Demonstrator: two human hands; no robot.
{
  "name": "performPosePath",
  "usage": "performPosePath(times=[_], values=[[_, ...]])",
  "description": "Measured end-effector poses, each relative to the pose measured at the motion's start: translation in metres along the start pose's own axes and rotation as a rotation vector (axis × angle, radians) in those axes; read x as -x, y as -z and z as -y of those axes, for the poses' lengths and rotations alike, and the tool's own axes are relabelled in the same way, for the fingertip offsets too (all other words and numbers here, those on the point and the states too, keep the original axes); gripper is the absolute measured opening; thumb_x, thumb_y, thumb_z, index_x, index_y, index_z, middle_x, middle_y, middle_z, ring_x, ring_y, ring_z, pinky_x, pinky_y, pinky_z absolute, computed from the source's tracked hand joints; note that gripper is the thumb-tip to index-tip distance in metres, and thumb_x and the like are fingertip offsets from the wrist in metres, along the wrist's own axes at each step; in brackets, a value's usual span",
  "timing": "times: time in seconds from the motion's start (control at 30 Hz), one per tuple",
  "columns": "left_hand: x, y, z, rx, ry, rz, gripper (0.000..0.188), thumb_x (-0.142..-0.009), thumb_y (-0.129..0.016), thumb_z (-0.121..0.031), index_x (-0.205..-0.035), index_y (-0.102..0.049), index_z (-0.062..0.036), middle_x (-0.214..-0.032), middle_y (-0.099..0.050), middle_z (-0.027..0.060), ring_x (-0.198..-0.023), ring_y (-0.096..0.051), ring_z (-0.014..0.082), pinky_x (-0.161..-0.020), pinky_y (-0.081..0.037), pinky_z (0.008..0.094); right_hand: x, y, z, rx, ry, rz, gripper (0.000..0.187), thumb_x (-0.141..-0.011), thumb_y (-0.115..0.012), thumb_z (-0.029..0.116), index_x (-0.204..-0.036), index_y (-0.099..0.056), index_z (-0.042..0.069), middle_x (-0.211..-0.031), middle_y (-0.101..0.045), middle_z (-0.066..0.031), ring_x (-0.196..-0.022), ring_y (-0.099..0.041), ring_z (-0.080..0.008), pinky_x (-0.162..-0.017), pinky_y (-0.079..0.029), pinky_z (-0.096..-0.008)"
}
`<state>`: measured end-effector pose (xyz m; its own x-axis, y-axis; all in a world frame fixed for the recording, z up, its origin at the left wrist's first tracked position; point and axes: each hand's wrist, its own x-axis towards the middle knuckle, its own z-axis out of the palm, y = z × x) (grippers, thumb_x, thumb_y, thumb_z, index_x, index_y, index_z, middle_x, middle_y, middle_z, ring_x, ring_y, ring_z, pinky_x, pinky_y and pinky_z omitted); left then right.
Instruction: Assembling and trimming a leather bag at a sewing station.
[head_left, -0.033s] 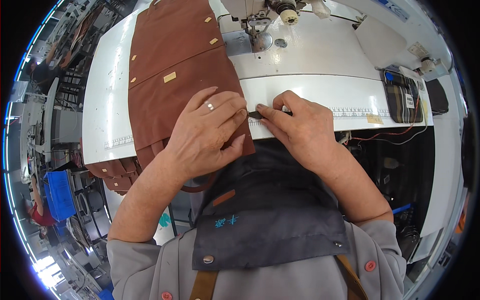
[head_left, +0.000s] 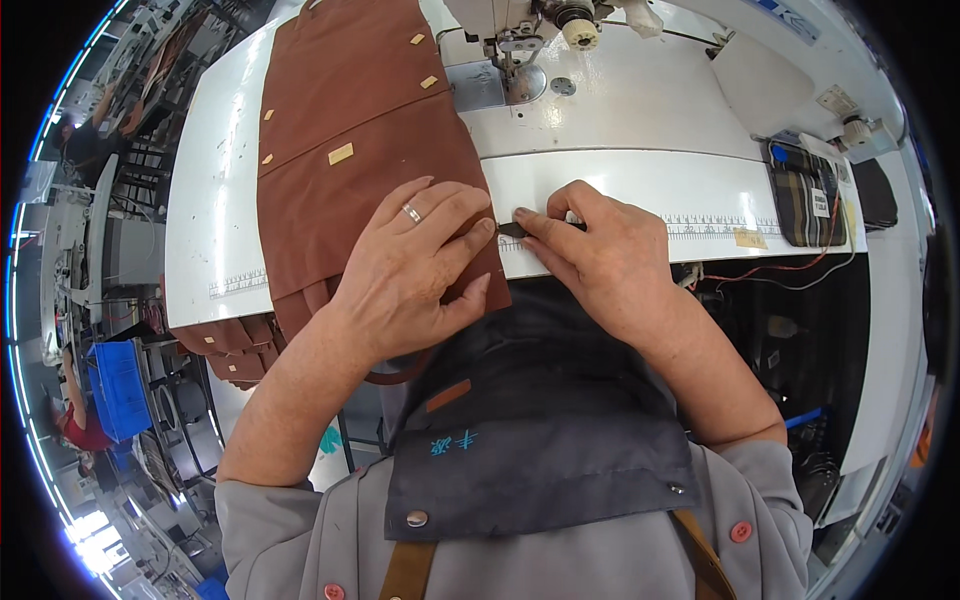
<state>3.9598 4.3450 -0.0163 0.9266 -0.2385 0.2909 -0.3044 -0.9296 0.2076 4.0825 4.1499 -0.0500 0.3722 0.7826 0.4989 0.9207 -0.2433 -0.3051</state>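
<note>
A long brown leather-like panel [head_left: 370, 200] with small yellow tabs lies across the left of the white table. On its right edge rests my left hand [head_left: 415, 245], fingers stretched over the material and thumb held apart from them. My right hand [head_left: 605, 250] is closed, pinching a small dark pointed tool [head_left: 511, 229] between thumb and fingers. Its tip meets the panel's edge beside my left fingertips. Most of the tool is hidden in my grip, so its exact kind cannot be made out.
A sewing machine's needle and presser foot [head_left: 520, 75] stand just beyond the panel. A printed ruler strip [head_left: 700, 228] runs along the table's front. To the right lies a striped pouch [head_left: 805, 195]. More brown pieces [head_left: 235, 345] hang below the left edge, near a blue crate [head_left: 118, 390].
</note>
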Motion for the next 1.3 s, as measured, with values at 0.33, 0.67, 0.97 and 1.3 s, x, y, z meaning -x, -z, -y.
performPosePath(times=[0.33, 0.67, 0.97, 1.3], values=[[0.018, -0.014, -0.001, 0.040, 0.048, -0.023, 0.055, -0.076, -0.078, -0.022, -0.123, -0.066, 0.0028, -0.125, -0.063, 0.0150, -0.122, -0.062, 0.0316, -0.110, -0.047, 0.0482, -0.004, 0.006, -0.003, -0.106, -0.017, 0.010, 0.025, -0.083, -0.080, 0.017, -0.107, -0.078, 0.013, -0.093, -0.063, -0.0020, -0.064, -0.064, -0.0188, -0.057, -0.052, -0.0331], [0.019, -0.019, 0.000, 0.067, 0.061, -0.056, 0.052, -0.076, -0.078, -0.022, -0.120, -0.067, 0.0038, -0.124, -0.063, 0.0147, -0.122, -0.062, 0.0310, -0.109, -0.049, 0.0475, -0.004, 0.003, -0.004, -0.090, -0.002, 0.028, 0.025, -0.083, -0.080, 0.017, -0.107, -0.078, 0.014, -0.092, -0.062, -0.0012, -0.062, -0.063, -0.0185, -0.056, -0.051, -0.0339], [0.022, -0.011, 0.005, 0.261, 0.133, -0.039, 0.052, -0.075, -0.076, -0.013, -0.125, -0.068, -0.0007, -0.129, -0.065, 0.0170, -0.127, -0.061, 0.0335, -0.114, -0.043, 0.0511, -0.008, 0.004, -0.002, -0.036, 0.072, 0.015, 0.020, -0.080, -0.078, 0.017, -0.098, -0.075, 0.010, -0.086, -0.059, -0.0010, -0.068, -0.065, -0.0187, -0.056, -0.051, -0.0342], [0.110, 0.019, 0.021, 0.025, 0.415, -0.372, 0.035, -0.080, -0.076, -0.009, -0.114, -0.073, -0.0018, -0.126, -0.069, 0.0140, -0.119, -0.066, 0.0308, -0.111, -0.044, 0.0465, -0.007, 0.004, -0.002, -0.008, 0.089, 0.037, 0.026, -0.079, -0.081, 0.014, -0.105, -0.077, 0.012, -0.090, -0.060, -0.0011, -0.065, -0.063, -0.0186, -0.056, -0.050, -0.0336]])
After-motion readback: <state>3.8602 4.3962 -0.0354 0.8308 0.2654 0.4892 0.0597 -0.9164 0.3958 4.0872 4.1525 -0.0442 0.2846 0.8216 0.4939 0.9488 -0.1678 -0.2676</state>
